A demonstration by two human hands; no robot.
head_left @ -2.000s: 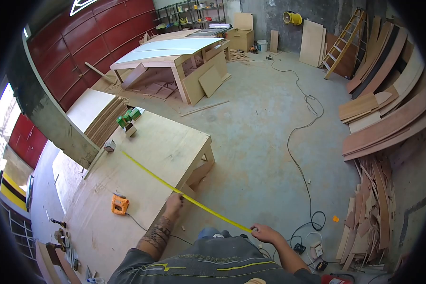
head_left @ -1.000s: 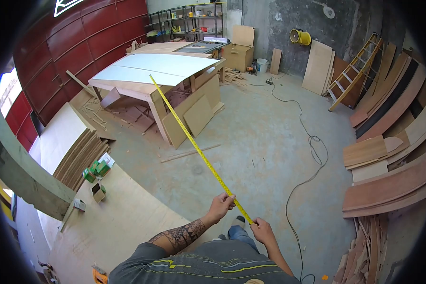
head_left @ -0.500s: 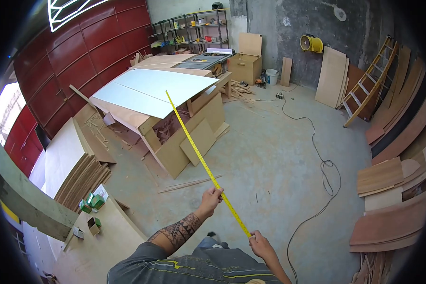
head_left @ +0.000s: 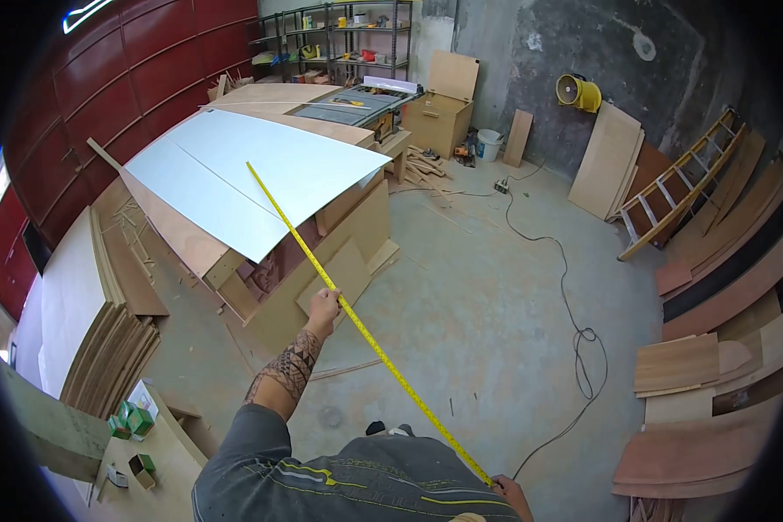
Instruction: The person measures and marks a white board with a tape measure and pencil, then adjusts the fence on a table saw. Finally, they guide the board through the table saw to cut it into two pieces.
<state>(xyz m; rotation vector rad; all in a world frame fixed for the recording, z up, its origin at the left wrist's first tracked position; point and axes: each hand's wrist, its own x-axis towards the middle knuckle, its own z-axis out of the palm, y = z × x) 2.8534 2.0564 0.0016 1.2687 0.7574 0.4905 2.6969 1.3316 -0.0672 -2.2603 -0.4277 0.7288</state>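
Observation:
A long yellow tape measure blade (head_left: pixel 374 344) is stretched out in the air between my two hands. My left hand (head_left: pixel 324 306) pinches the blade near its middle, arm reaching forward. My right hand (head_left: pixel 511 492) holds the near end of the tape at the bottom edge of view, only partly visible. The blade's far tip (head_left: pixel 249 164) hangs over a large white panel (head_left: pixel 244 178) lying on a wooden workbench (head_left: pixel 339 222).
Plywood sheets (head_left: pixel 104 322) are stacked on the left. A table saw (head_left: pixel 352 103) and metal shelves (head_left: pixel 339 35) stand behind. A black cable (head_left: pixel 574 304) runs across the concrete floor. Boards and a ladder (head_left: pixel 679 204) lean on the right wall. Green boxes (head_left: pixel 129 421) sit bottom left.
I have turned away from the plywood table and walked toward the white panel. The tape has lifted off the table; my left hand has slid forward, my right hand dropped low.

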